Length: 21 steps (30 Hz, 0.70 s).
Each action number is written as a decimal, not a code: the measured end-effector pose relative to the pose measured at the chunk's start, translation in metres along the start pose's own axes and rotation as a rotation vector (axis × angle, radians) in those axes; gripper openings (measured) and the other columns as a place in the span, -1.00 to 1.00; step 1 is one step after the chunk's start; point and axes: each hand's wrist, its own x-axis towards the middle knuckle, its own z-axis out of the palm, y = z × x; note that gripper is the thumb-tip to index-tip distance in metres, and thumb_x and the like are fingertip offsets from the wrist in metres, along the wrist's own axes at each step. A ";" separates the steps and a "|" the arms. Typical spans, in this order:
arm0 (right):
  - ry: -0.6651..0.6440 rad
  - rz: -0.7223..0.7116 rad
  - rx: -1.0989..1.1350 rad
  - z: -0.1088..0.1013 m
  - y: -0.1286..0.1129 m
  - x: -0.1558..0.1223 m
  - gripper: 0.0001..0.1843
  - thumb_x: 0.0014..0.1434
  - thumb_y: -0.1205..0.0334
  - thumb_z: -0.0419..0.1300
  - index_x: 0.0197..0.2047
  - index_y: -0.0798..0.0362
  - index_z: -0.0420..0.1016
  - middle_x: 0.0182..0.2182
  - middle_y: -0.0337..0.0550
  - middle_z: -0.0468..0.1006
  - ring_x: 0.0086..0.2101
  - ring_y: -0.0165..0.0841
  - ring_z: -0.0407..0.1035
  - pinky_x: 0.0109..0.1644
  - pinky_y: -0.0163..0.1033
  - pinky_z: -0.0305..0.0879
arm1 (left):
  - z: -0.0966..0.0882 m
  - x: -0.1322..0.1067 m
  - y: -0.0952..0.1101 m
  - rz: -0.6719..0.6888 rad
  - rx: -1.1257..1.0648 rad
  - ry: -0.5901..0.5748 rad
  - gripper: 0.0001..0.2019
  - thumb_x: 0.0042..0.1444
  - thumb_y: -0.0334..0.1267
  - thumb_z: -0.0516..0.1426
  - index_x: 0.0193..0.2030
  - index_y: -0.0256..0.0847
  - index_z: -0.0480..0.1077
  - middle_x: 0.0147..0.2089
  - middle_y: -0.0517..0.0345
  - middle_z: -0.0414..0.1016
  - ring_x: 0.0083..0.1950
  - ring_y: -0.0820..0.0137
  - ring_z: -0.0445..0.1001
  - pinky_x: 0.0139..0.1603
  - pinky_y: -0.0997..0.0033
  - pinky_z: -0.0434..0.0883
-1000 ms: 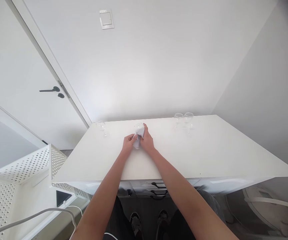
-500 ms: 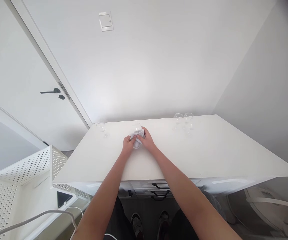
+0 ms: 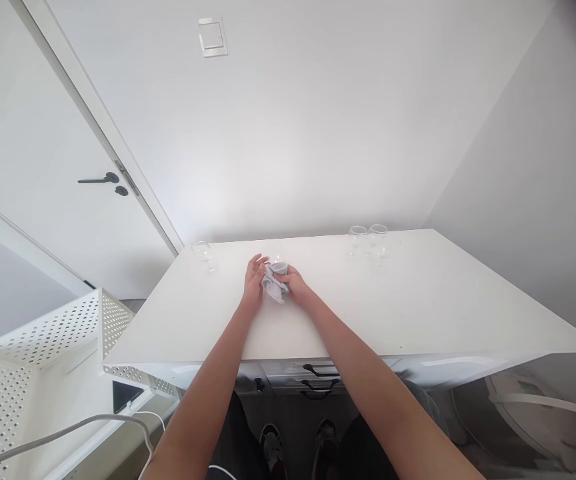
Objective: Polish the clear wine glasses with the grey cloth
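A stemmed glass (image 3: 277, 257) shows its clear bowl just above a crumpled pale grey cloth (image 3: 274, 283), which covers the rest of it. My right hand (image 3: 296, 283) is closed round the cloth and the glass from the right, thumb over the cloth. On the other side, my left hand (image 3: 254, 280) has its fingers raised and apart, close beside the cloth; whether it touches is hard to see. Both hands are over the white cabinet top (image 3: 398, 300).
One clear stemmed glass (image 3: 202, 252) stands at the back left. Two more, a near glass (image 3: 357, 239) and its neighbour (image 3: 378, 235), stand close together at the back right. A white perforated rack (image 3: 58, 333) with a cable (image 3: 93, 419) is at the left.
My left hand has loosened from the cloth and spread its fingers. The cloth has shifted, with a corner now hanging lower. My right hand keeps its hold.
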 end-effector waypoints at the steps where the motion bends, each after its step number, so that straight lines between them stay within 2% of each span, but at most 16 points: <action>1: -0.093 0.074 0.022 0.001 0.000 -0.002 -0.57 -0.15 0.15 0.52 -0.20 0.04 0.53 -0.31 -0.13 0.65 -0.33 -0.24 0.49 -0.28 -0.19 0.39 | 0.001 0.000 0.002 -0.026 -0.049 -0.064 -0.41 0.22 0.18 0.23 0.26 -0.09 0.38 0.31 -0.15 0.45 0.26 0.13 0.47 0.21 0.13 0.45; 3: -0.239 0.168 0.022 0.002 0.001 -0.005 -0.58 -0.09 0.09 0.51 -0.19 0.03 0.53 -0.33 -0.11 0.63 -0.36 -0.23 0.48 -0.34 -0.18 0.39 | 0.003 -0.001 0.007 -0.077 -0.106 -0.154 -0.40 0.22 0.20 0.23 0.23 -0.17 0.42 0.31 -0.22 0.48 0.30 0.06 0.47 0.27 0.05 0.43; 5: -0.296 0.120 -0.052 0.002 0.004 -0.005 -0.61 0.01 0.02 0.46 -0.16 0.03 0.52 -0.29 -0.09 0.63 -0.31 -0.21 0.49 -0.29 -0.16 0.41 | 0.003 -0.002 0.010 -0.099 -0.116 -0.154 -0.43 0.22 0.16 0.25 0.21 -0.19 0.45 0.29 -0.22 0.51 0.32 0.04 0.47 0.29 0.02 0.42; 7: -0.224 -0.043 -0.233 0.002 0.009 -0.003 -0.64 0.09 0.02 0.40 -0.11 0.01 0.49 -0.24 -0.10 0.63 -0.22 -0.19 0.50 -0.17 -0.14 0.42 | 0.003 -0.001 0.010 -0.079 -0.106 -0.096 -0.46 0.20 0.10 0.29 0.21 -0.17 0.46 0.28 -0.19 0.52 0.30 0.05 0.49 0.29 0.03 0.43; 9: -0.069 -0.186 -0.481 0.002 0.015 0.000 -0.65 0.13 0.07 0.36 -0.06 -0.04 0.45 -0.25 -0.15 0.61 -0.21 -0.18 0.48 -0.11 -0.12 0.38 | 0.002 -0.001 0.008 -0.031 -0.086 -0.051 -0.45 0.16 0.05 0.34 0.22 -0.14 0.44 0.29 -0.17 0.52 0.30 0.06 0.50 0.30 0.03 0.43; 11: 0.057 -0.236 -0.666 0.003 0.019 0.001 -0.66 0.15 0.09 0.34 -0.03 -0.08 0.42 -0.29 -0.20 0.58 -0.27 -0.19 0.44 -0.13 -0.12 0.34 | 0.001 -0.001 0.007 0.008 -0.071 -0.040 -0.44 0.15 0.03 0.36 0.23 -0.13 0.43 0.31 -0.17 0.50 0.32 0.06 0.49 0.32 0.04 0.43; 12: 0.072 -0.236 -0.695 0.004 0.021 0.001 -0.67 0.16 0.08 0.33 -0.03 -0.09 0.41 -0.29 -0.21 0.58 -0.28 -0.20 0.43 -0.13 -0.12 0.33 | 0.000 0.000 0.007 0.018 -0.070 -0.037 -0.44 0.16 0.04 0.35 0.24 -0.13 0.43 0.32 -0.17 0.49 0.32 0.06 0.49 0.32 0.04 0.43; 14: 0.026 -0.230 -0.610 0.007 0.023 0.002 -0.68 0.16 0.03 0.33 -0.06 -0.07 0.43 -0.24 -0.20 0.60 -0.25 -0.22 0.43 -0.13 -0.14 0.33 | -0.001 0.000 0.006 0.014 -0.083 -0.027 -0.45 0.18 0.07 0.32 0.22 -0.13 0.43 0.33 -0.18 0.47 0.30 0.06 0.50 0.29 0.03 0.45; 16: -0.066 -0.197 -0.418 0.011 0.023 0.003 -0.62 0.12 -0.06 0.38 -0.11 -0.02 0.46 -0.20 -0.17 0.60 -0.21 -0.25 0.45 -0.11 -0.16 0.35 | -0.003 0.002 0.005 0.000 -0.106 -0.019 -0.46 0.19 0.10 0.31 0.21 -0.13 0.44 0.33 -0.19 0.47 0.26 0.06 0.53 0.27 0.01 0.46; 18: -0.136 -0.111 -0.233 0.012 0.020 0.003 -0.52 0.05 -0.16 0.43 -0.17 0.03 0.51 -0.24 -0.16 0.60 -0.24 -0.28 0.45 -0.14 -0.19 0.35 | -0.006 0.003 0.003 -0.011 -0.134 -0.026 -0.45 0.19 0.13 0.29 0.21 -0.15 0.45 0.33 -0.22 0.47 0.25 0.05 0.54 0.27 -0.01 0.46; 21: -0.157 0.061 -0.052 0.009 0.014 0.002 -0.38 -0.01 -0.36 0.42 -0.27 0.07 0.53 -0.36 -0.15 0.58 -0.35 -0.32 0.42 -0.26 -0.23 0.32 | -0.007 0.004 0.003 -0.038 -0.187 -0.043 -0.43 0.20 0.15 0.27 0.20 -0.18 0.46 0.31 -0.23 0.48 0.23 0.03 0.55 0.25 -0.05 0.46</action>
